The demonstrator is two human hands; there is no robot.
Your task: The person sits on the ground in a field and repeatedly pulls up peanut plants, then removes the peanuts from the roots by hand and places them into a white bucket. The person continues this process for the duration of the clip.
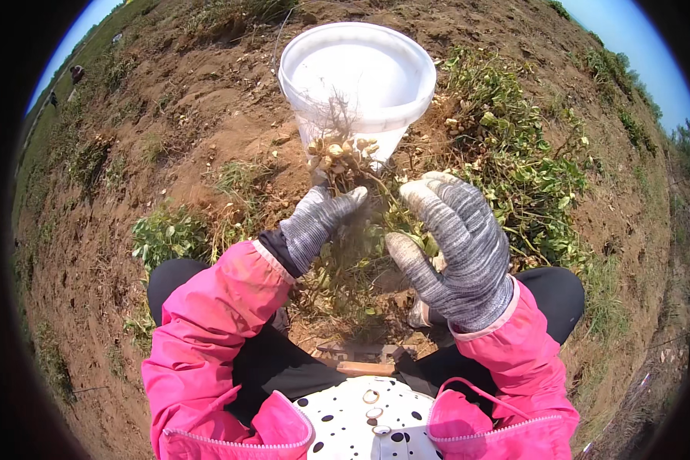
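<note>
My left hand (325,215), in a grey knitted work glove, grips the stems of an uprooted peanut plant just below its root end. A cluster of peanut pods (339,154) and thin roots points up, in front of the near wall of a white plastic bucket (399,115). The leafy stems hang down between my legs and look blurred. My right hand (457,253), gloved alike with pale fingertips, is raised to the right of the plant. Its thumb and fingers are apart, with nothing seen between them. What I can see of the bucket's inside is bright white; its bottom is hidden.
A heap of pulled peanut plants (517,155) lies right of the bucket, some pods showing. Another leafy plant (169,236) stands by my left knee. Dry brown soil (218,121) slopes around. Two distant people (76,75) are at the far left. My bent knees flank the work area.
</note>
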